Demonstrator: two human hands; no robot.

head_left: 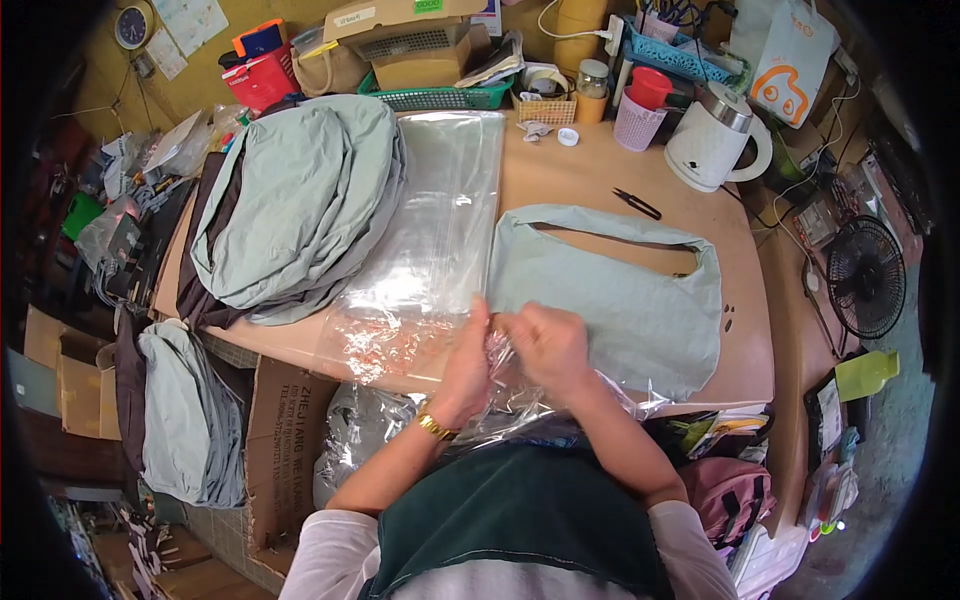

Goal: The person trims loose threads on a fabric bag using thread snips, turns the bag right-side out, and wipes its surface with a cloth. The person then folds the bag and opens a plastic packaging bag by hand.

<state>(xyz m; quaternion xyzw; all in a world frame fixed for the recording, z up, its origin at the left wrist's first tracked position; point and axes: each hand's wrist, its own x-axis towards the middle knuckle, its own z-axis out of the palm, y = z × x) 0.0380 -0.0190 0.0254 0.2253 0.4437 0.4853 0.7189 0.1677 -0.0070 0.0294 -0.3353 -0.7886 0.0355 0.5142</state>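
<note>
Near the table's front edge, my left hand [467, 368] and my right hand [547, 350] are close together, both closed on a crumpled clear plastic bag [510, 385]. The plastic hangs over the edge in front of my apron. Flat clear plastic bags [440, 210] lie beyond my left hand. A pale green cloth bag [620, 300] with a long strap lies flat to the right, just beyond my right hand. At the left, a pile of pale green cloth bags [300, 200] rests on darker cloth.
Black thread snips [637, 203] lie behind the cloth bag. A white kettle [708, 140], a pink cup [638, 120] and a green basket [440, 97] stand at the back. More cloth bags [190, 420] hang at lower left beside a cardboard box [285, 450]. A fan [865, 277] is at right.
</note>
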